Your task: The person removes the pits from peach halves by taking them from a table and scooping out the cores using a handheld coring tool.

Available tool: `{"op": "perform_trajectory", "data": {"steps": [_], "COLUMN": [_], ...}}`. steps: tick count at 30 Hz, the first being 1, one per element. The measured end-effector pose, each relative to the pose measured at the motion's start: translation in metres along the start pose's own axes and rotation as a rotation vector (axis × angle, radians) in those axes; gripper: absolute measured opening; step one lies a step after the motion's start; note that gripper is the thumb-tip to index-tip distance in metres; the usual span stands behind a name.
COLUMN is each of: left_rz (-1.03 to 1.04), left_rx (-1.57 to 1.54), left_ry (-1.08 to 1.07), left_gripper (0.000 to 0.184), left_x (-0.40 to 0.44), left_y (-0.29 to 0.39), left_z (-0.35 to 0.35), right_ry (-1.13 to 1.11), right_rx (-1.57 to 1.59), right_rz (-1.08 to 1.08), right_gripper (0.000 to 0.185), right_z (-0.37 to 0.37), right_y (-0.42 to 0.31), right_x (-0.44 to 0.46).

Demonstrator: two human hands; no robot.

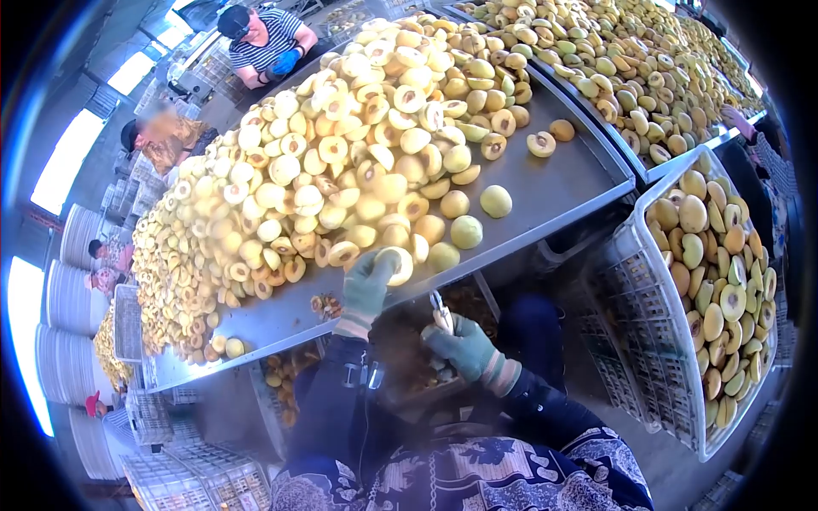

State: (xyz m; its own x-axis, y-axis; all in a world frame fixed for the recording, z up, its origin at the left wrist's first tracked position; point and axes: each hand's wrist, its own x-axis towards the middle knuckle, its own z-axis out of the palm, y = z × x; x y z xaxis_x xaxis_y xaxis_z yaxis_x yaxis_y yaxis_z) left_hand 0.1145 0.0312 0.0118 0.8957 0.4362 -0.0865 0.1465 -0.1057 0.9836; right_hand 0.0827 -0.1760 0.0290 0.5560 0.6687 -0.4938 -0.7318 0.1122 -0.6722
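My left hand (368, 289), in a green-grey glove with a striped cuff, holds a pale yellow fruit half (399, 266) at the table's near edge. Lower and to the right, my right hand (462, 345), gloved alike, is closed around a small tool (440, 313) whose metal end points up. A large heap of halved yellow fruit (332, 149) lies just beyond my left hand on the metal table (545, 187). Whole green-yellow fruits (496, 202) sit at the heap's near right side.
A white crate (660, 324) full of fruit halves stands at the right. More fruit (622, 77) covers a second table behind. Co-workers (264, 47) are at the far left side; another person's hand (738, 122) reaches in at right. Fruit scraps (325, 307) lie near the edge.
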Motion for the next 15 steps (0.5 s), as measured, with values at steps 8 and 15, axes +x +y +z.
{"op": "perform_trajectory", "data": {"steps": [8,15], "left_rz": [0.072,0.045], "left_rx": [-0.406,-0.565], "left_ry": [-0.125,-0.104], "left_gripper": [0.029,0.048], "left_x": [-0.063,-0.098], "left_y": [0.009,0.039], "left_z": [0.003,0.019], "right_ry": [0.16,0.262], "right_rx": [-0.702,-0.912], "right_rz": [-0.608,-0.781], "right_gripper": [0.027,0.022], "right_z": [0.024,0.029], "right_y": [0.005,0.017], "right_x": [0.004,-0.018]}}
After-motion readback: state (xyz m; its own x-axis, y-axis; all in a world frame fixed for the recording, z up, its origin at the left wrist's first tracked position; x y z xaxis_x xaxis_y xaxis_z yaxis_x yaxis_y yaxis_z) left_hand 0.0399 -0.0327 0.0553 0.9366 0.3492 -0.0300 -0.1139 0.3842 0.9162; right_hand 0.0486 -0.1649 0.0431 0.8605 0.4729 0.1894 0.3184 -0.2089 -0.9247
